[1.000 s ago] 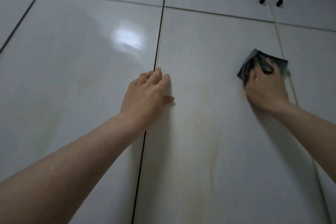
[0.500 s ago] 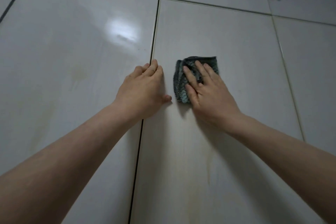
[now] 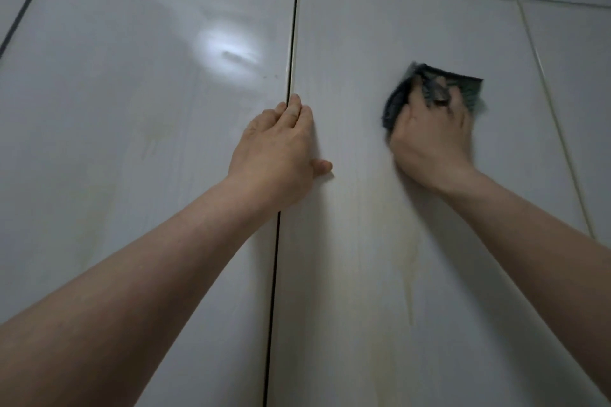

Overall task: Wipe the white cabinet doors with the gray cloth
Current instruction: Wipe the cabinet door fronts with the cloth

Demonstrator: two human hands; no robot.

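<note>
Gray cloth (image 3: 459,89) pressed to door (image 3: 363,241) under right hand (image 3: 429,135).

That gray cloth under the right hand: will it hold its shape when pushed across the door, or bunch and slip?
Likely floppy: the gray cloth is already crumpled and folded under the right hand. It probably glides easily, since the cabinet door looks glossy. It seems light, so firm palm pressure should keep it from sliding out.

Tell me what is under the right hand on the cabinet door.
The gray cloth lies under the right hand, pressed against the white cabinet door. Its edges show above and left of the fingers. The cloth's middle and the door surface beneath it are covered.
</note>
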